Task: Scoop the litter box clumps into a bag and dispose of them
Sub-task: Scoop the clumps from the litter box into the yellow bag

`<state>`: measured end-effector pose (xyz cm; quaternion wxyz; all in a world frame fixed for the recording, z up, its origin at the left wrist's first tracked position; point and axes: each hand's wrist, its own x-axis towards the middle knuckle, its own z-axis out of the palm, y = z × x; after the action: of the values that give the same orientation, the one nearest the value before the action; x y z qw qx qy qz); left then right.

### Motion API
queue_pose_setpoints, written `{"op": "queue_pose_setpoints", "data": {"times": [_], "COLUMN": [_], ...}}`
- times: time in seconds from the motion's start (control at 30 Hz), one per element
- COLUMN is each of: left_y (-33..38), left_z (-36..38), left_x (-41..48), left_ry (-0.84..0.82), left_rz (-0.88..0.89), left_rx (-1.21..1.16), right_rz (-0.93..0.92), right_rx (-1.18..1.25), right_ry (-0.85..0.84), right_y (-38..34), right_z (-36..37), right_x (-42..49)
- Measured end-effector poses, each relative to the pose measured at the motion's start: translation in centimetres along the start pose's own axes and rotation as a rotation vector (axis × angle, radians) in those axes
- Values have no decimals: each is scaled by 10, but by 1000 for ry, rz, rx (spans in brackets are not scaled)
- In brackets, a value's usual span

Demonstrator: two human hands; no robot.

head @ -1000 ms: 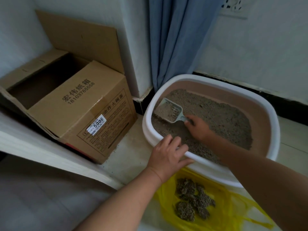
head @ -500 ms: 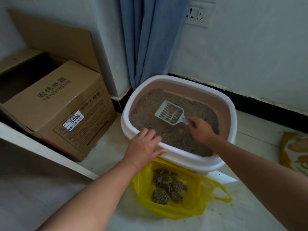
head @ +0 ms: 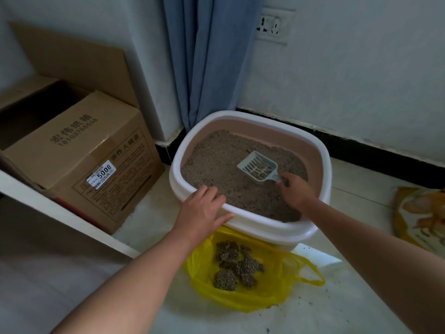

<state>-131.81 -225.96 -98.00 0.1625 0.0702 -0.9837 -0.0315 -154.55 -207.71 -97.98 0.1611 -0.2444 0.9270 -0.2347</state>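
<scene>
grey litter fills the litter box (head: 250, 227) as the right hand (head: 297, 191) grips the slotted scoop (head: 257, 167), left hand (head: 202, 213) flat on the rim, clumps (head: 234, 267) in the yellow bag (head: 277, 285) below.

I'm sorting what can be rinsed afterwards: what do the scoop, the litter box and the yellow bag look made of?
The scoop: likely rigid plastic, pale grey-blue, matte, with moulded slots. The litter box: seemingly moulded plastic, smooth white rim over a pinkish inner wall. The yellow bag: thin plastic film, translucent, crinkled, with loop handles.
</scene>
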Motion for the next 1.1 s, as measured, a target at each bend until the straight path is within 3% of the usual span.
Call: {"op": "queue_pose_setpoints", "data": {"times": [0.27, 0.5, 0.83, 0.97, 1.1], "left_y": [-3, -5, -8, -9, -9], "left_z": [8, 16, 23, 25, 26], "left_x": [-1, -3, -2, -2, -2], "left_ry": [54, 79, 173, 188, 183], "left_rz": [9, -1, 12, 23, 23], "left_rx": [24, -14, -54, -48, -37], "right_rz": [105, 221, 199, 191, 195], "right_rx": [-138, -270, -316, -300, -367], "right_ry": [-7, -58, -50, -10, -92], "right_y": [-9, -58, -107, -95, -78], "right_z": [7, 7, 8, -1, 6], "right_x": [40, 87, 112, 106, 91]}}
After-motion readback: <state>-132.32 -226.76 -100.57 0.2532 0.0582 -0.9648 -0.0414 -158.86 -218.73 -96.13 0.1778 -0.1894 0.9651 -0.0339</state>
